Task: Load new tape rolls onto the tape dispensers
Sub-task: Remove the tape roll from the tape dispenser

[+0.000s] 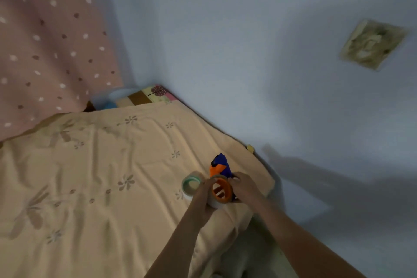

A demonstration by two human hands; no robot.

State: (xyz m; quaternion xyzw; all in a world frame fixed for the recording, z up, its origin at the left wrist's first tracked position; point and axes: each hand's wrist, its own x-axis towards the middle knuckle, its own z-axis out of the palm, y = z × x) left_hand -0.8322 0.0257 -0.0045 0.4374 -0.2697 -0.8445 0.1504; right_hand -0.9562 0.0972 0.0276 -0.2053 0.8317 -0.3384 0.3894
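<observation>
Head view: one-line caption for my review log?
Both hands hold a tape roll at the blue-orange dispenser; spare roll alongside on bedsheet.

A blue and orange tape dispenser stands near the right edge of the peach floral bedspread, its blue end pointing up and away. Its orange slotted wheel faces the viewer, and a tape roll with a pale, clear-looking body sits around that wheel. Just to the left lies a second tape roll, tilted, with a light green core and a pale outer band. The picture is soft, so finer detail stays unclear.
</observation>
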